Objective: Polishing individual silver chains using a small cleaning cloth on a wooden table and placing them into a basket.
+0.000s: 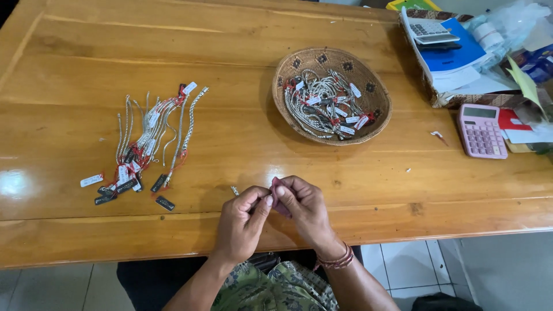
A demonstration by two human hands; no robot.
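Two bare hands are being held together over the near edge of the wooden table (357, 190), and a thin silver bracelet (235, 190) is being pinched between them. Only its small metal end is being shown, sticking out to the far left of the left hand (242, 222); its long axis is being run from that tip rightward into the fingers, where the rest is being hidden. The left hand is being closed narrowly on it at thumb and forefinger, while the right hand (302, 204) is being curled tightly around the other part, with a little red showing at the fingertips. A round woven basket (294, 66) is being kept at the far right of the hands, and a tangle of silver chains with white tags (328, 103) is being held in it. A loose row of tagged bracelets (147, 138) is being left lying on the wood at the left, well apart from the grip. A pink calculator (481, 131) is being kept at the right
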